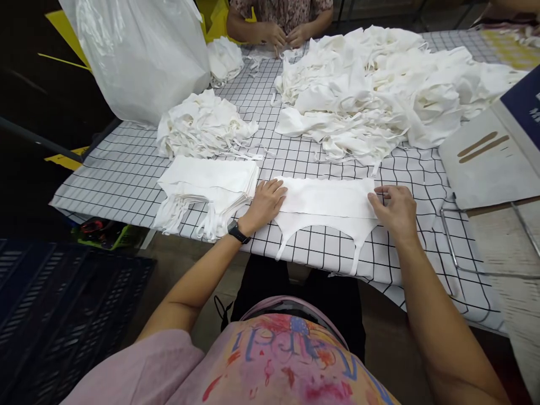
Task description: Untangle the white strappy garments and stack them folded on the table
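Observation:
A white strappy camisole top (324,199) lies spread flat in front of me, its straps toward the table's near edge. My left hand (265,205), with a dark watch on the wrist, rests on its left edge, fingers stretched out and flat. At the opposite edge, my right hand (394,211) has its thumb and forefinger closed on the fabric; the other fingers are curled. Just left of my left hand sits a neat stack of white tops (211,177), straps hanging toward me.
Behind the stack is a loose white heap (202,126), beside a large plastic bag (143,62). A bigger pile of white garments (379,84) covers the back right. A cardboard box (485,163) stands at right. Across the checked tablecloth (261,107), another person's hands (287,36) handle white fabric.

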Tool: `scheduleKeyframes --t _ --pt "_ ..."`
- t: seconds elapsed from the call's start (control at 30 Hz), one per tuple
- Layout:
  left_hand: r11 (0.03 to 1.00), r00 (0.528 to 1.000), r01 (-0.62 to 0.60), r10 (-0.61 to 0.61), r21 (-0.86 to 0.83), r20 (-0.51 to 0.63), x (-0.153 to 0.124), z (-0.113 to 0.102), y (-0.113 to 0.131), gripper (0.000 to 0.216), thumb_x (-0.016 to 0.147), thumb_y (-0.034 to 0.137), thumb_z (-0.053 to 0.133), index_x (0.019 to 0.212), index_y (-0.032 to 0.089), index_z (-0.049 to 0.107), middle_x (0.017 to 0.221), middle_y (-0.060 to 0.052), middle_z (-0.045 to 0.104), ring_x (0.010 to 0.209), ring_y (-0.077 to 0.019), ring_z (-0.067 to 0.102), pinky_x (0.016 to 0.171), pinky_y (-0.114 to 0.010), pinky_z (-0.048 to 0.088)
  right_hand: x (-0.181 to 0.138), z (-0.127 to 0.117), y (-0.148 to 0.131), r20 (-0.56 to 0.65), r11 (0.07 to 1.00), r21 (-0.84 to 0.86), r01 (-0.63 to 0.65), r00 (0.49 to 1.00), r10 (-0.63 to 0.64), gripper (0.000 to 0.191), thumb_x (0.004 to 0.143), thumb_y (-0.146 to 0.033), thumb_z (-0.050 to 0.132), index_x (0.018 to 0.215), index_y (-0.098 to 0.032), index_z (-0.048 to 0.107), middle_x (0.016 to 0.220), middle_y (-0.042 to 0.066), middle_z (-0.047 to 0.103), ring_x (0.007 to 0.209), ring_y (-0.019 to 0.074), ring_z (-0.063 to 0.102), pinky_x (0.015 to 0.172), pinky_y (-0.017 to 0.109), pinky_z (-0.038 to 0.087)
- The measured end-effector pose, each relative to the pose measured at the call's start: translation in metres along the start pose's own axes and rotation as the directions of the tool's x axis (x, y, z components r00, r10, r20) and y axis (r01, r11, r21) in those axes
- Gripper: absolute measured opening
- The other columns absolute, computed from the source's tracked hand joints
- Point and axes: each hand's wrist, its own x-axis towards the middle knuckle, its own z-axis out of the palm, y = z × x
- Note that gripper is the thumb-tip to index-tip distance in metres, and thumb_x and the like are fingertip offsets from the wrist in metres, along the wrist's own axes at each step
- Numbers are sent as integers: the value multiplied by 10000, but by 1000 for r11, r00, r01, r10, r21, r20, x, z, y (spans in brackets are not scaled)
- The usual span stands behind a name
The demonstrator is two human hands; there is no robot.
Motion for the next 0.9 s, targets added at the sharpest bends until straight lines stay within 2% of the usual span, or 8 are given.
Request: scheduleKeyframes --t 0.13,0.3,0.5,0.63,0.7,0.77,0.83,0.9 --pt "999 999 35 -35 12 18 9 0 3 370 1052 343 423 1295 191 655 1422 -144 605 1351 -312 510 1162 -507 391 -27 4 -10 6 990 -86 108 994 -108 390 890 -445 596 1170 -204 722 1279 160 595 1193 366 533 1023 540 459" --pt "994 996 77 -80 73 32 18 -1 4 348 1031 326 446 1245 157 662 1373 -172 615 1346 -364 482 1202 -575 313 -41 3 -7 45 984 -180 17 999 -9 439 922 -465 561 1227 -198 731 1333 175 587 1237 414 512 1009 625 451" --pt "983 986 160 -165 -94 -41 12 -3 -5 389 973 221 484 1342 129 567 1392 -174 557 1282 -320 519 1133 -484 433 -93 -33 -35 -45 999 38 37 998 -35 379 954 -479 561 1204 -262 745 1342 128 638 1210 356 600 999 539 523" --pt "969 978 203 -207 -140 -17 8 -5 -11 372 927 265 594 1278 140 592 1239 -152 598 1182 -310 550 1070 -460 479 -155 -58 -54 165 956 260 -137 982 96 260 943 -509 634 1078 -333 770 1062 66 759 871 273 712 851 451 594" --pt "978 983 184 -186 -98 -2 7 -5 -11 299 947 261 572 1223 158 622 1239 -151 600 1176 -318 544 1042 -475 485 -182 -60 -52 403 894 356 -272 908 115 283 927 -528 653 1029 -300 786 991 70 780 798 260 730 746 408 618" --pt "985 986 166 -166 -40 2 5 -5 -8 250 975 250 521 1184 182 640 1281 -153 596 1189 -333 537 1008 -503 488 -202 -54 -45 600 844 365 -393 792 109 349 908 -550 666 1061 -263 793 1036 88 794 811 266 754 730 397 634" --pt "988 987 157 -156 4 -21 3 -6 -2 252 995 250 485 1183 188 641 1357 -165 582 1238 -357 523 1007 -539 478 -216 -41 -37 647 828 330 -454 747 152 411 876 -567 683 1101 -237 783 1095 104 796 877 287 769 801 423 641" --pt "994 992 112 -111 10 -52 0 -5 11 279 1014 253 457 1219 180 631 1436 -173 560 1331 -367 490 1081 -568 437 -226 -27 -31 567 823 313 -475 788 239 432 845 -581 694 1080 -226 766 1104 116 794 911 300 770 843 442 634"
